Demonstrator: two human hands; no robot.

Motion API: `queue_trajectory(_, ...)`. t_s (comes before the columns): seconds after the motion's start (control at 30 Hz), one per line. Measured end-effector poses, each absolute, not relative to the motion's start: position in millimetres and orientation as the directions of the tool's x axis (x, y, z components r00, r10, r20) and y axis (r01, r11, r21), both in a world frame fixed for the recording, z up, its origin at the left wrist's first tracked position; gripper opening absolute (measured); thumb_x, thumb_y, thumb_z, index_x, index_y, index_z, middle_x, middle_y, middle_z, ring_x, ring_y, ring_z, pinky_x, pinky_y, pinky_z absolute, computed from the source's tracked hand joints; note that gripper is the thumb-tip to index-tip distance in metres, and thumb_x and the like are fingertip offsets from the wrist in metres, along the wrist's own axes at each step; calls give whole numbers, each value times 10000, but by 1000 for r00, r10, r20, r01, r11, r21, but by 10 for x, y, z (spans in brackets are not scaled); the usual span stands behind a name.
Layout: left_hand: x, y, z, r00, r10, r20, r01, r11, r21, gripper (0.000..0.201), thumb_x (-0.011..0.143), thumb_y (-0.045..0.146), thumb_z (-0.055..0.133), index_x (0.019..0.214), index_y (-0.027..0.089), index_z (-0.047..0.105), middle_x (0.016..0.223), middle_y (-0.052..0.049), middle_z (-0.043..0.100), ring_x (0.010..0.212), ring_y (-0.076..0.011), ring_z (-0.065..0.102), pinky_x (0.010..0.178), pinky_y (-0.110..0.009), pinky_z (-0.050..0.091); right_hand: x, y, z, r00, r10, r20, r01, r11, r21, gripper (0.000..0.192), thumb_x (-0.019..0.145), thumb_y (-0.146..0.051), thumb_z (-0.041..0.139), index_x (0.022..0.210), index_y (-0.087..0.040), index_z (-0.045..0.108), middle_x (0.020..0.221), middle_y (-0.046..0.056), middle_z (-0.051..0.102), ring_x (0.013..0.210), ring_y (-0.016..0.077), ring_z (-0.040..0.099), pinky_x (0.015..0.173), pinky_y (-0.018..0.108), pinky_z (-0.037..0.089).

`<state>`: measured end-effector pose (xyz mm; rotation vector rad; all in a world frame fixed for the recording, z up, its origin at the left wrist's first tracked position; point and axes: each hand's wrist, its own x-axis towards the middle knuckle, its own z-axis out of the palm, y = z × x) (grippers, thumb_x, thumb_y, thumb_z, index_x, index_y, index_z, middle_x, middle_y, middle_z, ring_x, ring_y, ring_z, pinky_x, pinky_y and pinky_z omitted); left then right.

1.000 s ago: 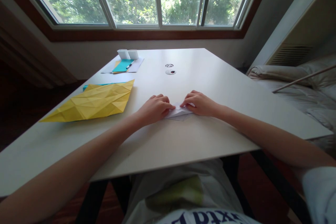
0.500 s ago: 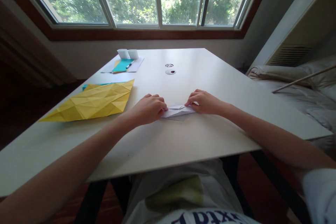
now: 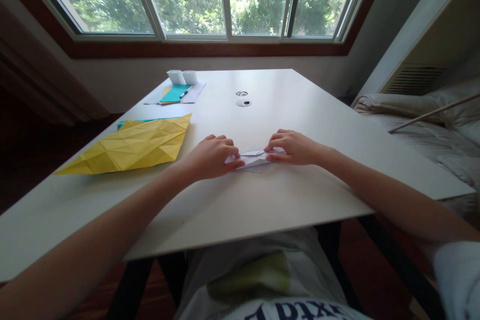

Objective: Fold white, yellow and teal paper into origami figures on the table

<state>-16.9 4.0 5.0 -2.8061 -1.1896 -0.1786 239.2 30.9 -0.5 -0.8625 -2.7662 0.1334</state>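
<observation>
Just below the centre of the frame, the folded white paper [image 3: 255, 160] lies on the bench [image 3: 292, 190], long axis running left to right, directly between the hands! Left hand [image 3: 212, 156] has its grip pinching the left end, thumb lower, fingers upper; right hand [image 3: 298, 147] mirrors it on the right end, neither hand nearer, the creased yellow paper [image 3: 142, 145] well apart at frame left

I have both arms [image 3: 150, 210] stretched forward, left hand [image 3: 216, 156] and right hand [image 3: 291, 147] apart, with bent fingers.
</observation>
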Motion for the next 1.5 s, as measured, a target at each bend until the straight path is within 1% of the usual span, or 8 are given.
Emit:
queue_trajectory(0.27,-156,26,58,701,696,154,710,-701,-62,433,875,530,395,837,221,695,821,-51,661,793,-196,572,706,-315,359,2371,301,-54,-788,570,235,562,820,-107,384,815,-507,535,931,-172,682,906,91,672,851,213,565,744,324,409)
queue_trajectory(0.5,-153,44,25,695,699,168,713,-701,-33,326,827,488,510,837,217,692,821,-49,652,810,-198,569,723,-312,368,2310,287,-115,-733,623,274,618,778,-117,270,804,-429,584,868,-179,664,855,82,665,843,211,567,720,312,414)
queue_trajectory(0.6,-147,50,9,684,712,159,722,-692,-10,317,827,480,512,833,215,686,834,-50,652,813,-197,573,725,-309,377,2304,282,-129,-732,619,284,605,783,-147,260,805,-404,594,931,-189,667,903,82,666,873,211,566,735,314,428)
queue_trajectory(0.7,-140,55,-1,678,720,145,729,-685,-8,314,833,477,508,843,209,671,853,-49,652,819,-201,579,722,-311,381,2303,288,-143,-772,564,292,533,825,-185,237,837,-340,567,1011,-217,673,959,76,661,885,194,561,768,309,439)
queue_trajectory(0.83,-132,56,0,666,734,133,742,-670,-14,327,838,486,496,872,199,648,879,-49,649,826,-205,587,722,-313,387,2303,304,-159,-812,514,276,462,856,-233,234,863,-280,530,1026,-218,687,966,76,655,878,177,555,791,298,446)
queue_trajectory(1.17,-83,3,-12,552,821,144,834,-549,-62,354,846,466,452,978,211,658,932,-65,647,861,-224,602,760,-334,408,2281,284,-167,-760,583,288,520,811,-269,224,848,-305,553,999,-206,685,963,84,654,906,189,561,808,314,446)
queue_trajectory(1.3,-67,-11,-8,490,866,100,871,-492,-11,411,835,517,429,1004,218,653,986,-69,626,832,-223,608,747,-333,417,2271,280,-175,-740,611,282,549,790,-272,217,844,-308,558,999,-207,673,968,83,648,923,196,564,806,319,446)
queue_trajectory(1.5,-86,21,-7,443,895,51,877,-444,185,421,751,521,533,982,176,602,1027,-96,589,918,-251,571,759,-325,433,2269,279,-175,-732,624,274,565,780,-269,228,837,-317,561,1027,-220,640,1052,91,601,960,207,559,831,339,440)
